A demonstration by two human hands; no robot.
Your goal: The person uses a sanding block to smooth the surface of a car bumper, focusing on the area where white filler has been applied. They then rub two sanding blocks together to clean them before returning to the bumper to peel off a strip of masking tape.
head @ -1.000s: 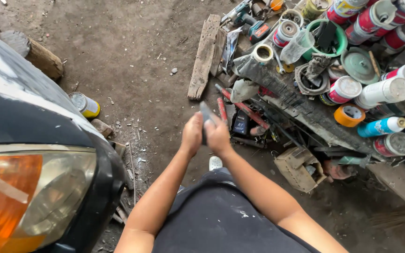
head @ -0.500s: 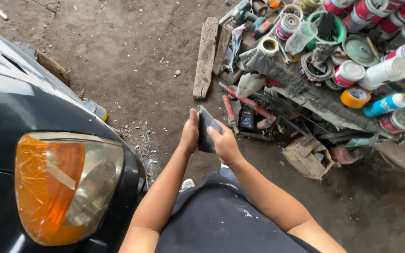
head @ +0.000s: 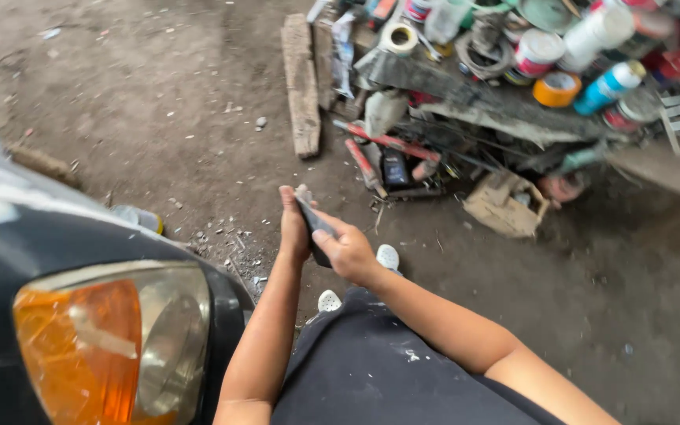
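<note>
Both of my hands hold a small dark grey sheet [head: 314, 223], like a folded piece of sandpaper, in front of my body. My left hand [head: 293, 226] grips its left edge with the thumb on top. My right hand [head: 349, 250] grips it from the right and below. The sheet is tilted and seen nearly edge-on. At the lower left, close to my left arm, is a black car's front corner with its headlight [head: 112, 346], which has an orange turn-signal section.
A low, cluttered shelf [head: 466, 98] at the upper right carries paint cans, spray cans and tape rolls [head: 556, 88]. A wooden plank [head: 302, 86] lies on the dirt floor. A torn cardboard box [head: 505, 206] and tools lie below the shelf. My white shoes [head: 387, 256] show beneath my hands.
My view has swung down and left, so the headlight fills more of the frame. The sheet has turned from flat-facing to nearly edge-on between my hands.
</note>
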